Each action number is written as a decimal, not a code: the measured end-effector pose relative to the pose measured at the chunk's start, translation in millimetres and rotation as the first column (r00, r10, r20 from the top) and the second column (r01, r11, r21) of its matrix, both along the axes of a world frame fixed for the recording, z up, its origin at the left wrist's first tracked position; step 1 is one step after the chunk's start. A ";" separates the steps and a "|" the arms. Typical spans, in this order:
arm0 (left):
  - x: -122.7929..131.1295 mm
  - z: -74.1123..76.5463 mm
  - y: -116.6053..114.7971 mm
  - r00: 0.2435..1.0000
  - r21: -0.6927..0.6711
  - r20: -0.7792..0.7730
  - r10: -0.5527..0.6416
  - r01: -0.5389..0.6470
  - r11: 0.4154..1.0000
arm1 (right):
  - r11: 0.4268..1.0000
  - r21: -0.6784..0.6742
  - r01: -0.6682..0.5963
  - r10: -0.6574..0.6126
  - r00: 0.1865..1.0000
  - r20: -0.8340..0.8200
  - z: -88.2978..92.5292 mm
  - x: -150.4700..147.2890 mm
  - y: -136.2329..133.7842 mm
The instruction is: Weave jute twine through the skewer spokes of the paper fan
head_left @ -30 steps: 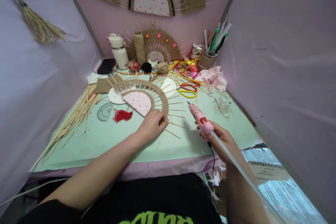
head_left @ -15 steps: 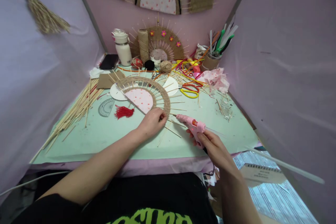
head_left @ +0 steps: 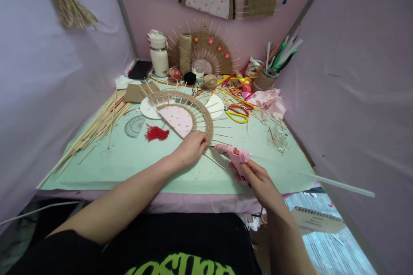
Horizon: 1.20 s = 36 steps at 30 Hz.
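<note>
Glue gun (head_left: 238,159): smooth plastic. Curved band (head_left: 209,122): rough twine. Stick pile (head_left: 93,132): matt wood.

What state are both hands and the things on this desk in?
Left hand: touching twine fan
Right hand: gripping glue gun
Glue gun: held, glue stick protruding
Twine fan: lying flat
Bottle: upright, lidded
Phone: flat, screen dark
Twine cone: upright
Pink cloth: crumpled
Tassel: splayed

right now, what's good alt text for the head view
A right hand holds a pink glue gun, its tip close to the left hand, which rests at the edge of a woven fan on a pale green table. A red tassel, protractor and thin sticks lie further left.
</note>
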<state>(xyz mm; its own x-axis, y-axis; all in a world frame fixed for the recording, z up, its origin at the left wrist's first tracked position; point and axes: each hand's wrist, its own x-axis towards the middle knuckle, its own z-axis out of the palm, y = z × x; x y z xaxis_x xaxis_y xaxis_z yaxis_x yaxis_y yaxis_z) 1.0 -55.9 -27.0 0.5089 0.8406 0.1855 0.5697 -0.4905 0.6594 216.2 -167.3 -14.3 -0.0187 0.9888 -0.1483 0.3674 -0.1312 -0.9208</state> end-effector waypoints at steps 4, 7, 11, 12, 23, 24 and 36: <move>-0.6 -0.6 0.0 1.000 -0.009 0.013 -0.001 0.001 1.000 | 1.000 -0.012 0.003 -0.002 1.000 0.025 -1.0 -0.1 -0.3; -0.8 0.3 0.0 1.000 -0.021 -0.005 0.000 0.000 1.000 | 1.000 -0.002 0.004 -0.003 0.999 0.048 -2.1 -0.5 0.4; -0.5 1.8 0.0 1.000 -0.020 -0.028 0.005 -0.006 1.000 | 1.000 0.005 -0.013 0.013 0.999 0.046 -3.4 0.5 1.0; -0.4 2.0 -0.1 1.000 -0.018 -0.029 0.007 -0.007 1.000 | 1.000 0.003 -0.017 0.017 0.999 0.043 -3.6 0.9 1.0; -0.7 3.5 -0.5 0.999 -0.022 -0.032 0.002 -0.003 1.000 | 1.000 -0.005 -0.003 0.004 0.999 0.053 -2.8 0.7 0.2; -0.6 3.5 -0.4 0.999 -0.023 -0.033 0.002 -0.003 1.000 | 1.000 -0.002 -0.001 0.001 0.999 0.054 -2.8 0.8 0.2; -0.2 2.8 -0.3 0.999 -0.021 -0.039 0.008 -0.009 1.000 | 1.000 -0.020 0.006 -0.005 0.998 0.060 -4.1 0.7 0.4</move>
